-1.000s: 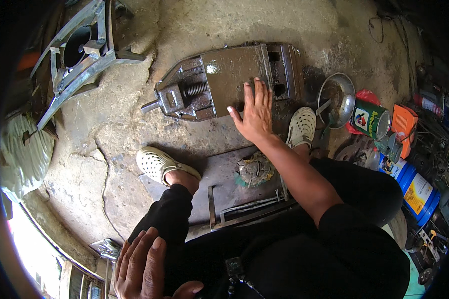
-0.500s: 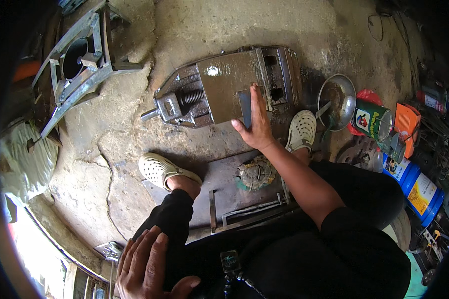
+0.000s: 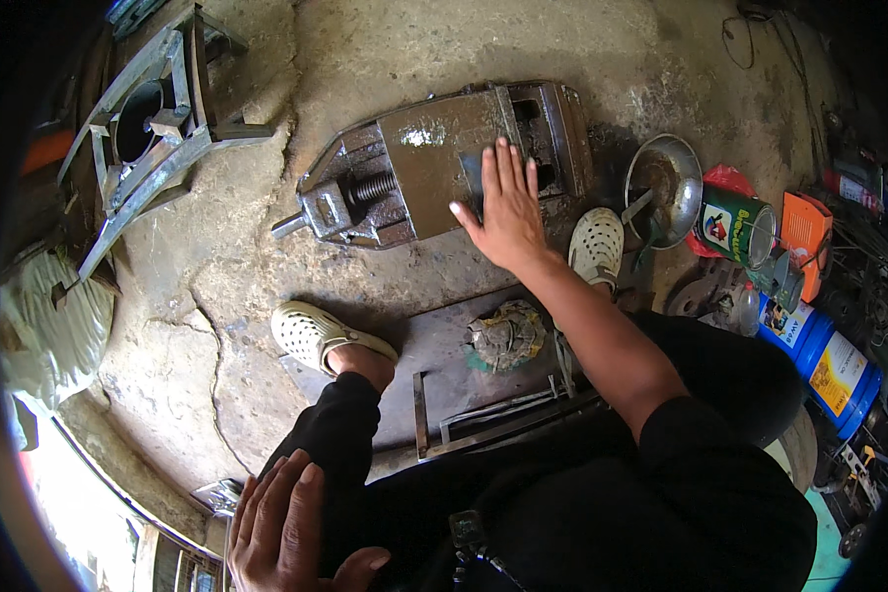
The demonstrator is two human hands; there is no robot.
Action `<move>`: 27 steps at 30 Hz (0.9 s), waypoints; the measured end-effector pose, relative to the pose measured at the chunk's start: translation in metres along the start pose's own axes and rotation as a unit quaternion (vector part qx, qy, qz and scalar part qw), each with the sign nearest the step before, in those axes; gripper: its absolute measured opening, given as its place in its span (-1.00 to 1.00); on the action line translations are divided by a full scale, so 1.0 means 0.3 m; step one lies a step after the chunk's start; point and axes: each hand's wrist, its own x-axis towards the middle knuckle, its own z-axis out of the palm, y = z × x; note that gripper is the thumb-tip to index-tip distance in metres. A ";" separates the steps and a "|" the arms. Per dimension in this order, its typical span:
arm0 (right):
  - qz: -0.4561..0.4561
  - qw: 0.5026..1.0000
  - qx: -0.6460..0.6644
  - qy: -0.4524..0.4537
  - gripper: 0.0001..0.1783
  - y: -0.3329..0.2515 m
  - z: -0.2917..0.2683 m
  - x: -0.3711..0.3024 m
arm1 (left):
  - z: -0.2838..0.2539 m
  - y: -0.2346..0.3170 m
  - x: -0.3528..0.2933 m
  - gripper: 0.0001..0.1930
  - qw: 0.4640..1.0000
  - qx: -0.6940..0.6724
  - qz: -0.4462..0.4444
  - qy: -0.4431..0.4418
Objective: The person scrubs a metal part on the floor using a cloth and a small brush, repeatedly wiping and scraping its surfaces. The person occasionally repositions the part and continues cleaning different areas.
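Right hand (image 3: pixel 510 219) shifted, spread flat, on vise (image 3: pixel 424 183)

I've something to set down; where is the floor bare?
Two patches: concrete floor between the metal frame and vise, and beyond the vise, toward the picture's top. The right side is crowded with a metal bowl, green can, orange object and blue bucket.

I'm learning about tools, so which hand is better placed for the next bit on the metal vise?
Probably the right hand: it looks laid flat on the vise, arm stretched out. The left hand is back by the left leg, away from the vise.
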 end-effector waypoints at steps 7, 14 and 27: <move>0.000 0.997 -0.056 -0.053 0.07 0.003 0.011 -0.009 | 0.006 -0.002 0.004 -0.22 1.000 0.017 0.004 -0.014; 0.009 0.995 -0.071 -0.067 0.10 -0.003 0.008 0.004 | -0.003 0.011 0.003 -0.21 0.999 0.031 0.013 -0.004; -0.010 0.993 -0.083 -0.079 0.20 -0.002 -0.017 0.036 | -0.023 -0.020 -0.026 -0.19 1.000 0.020 0.011 -0.003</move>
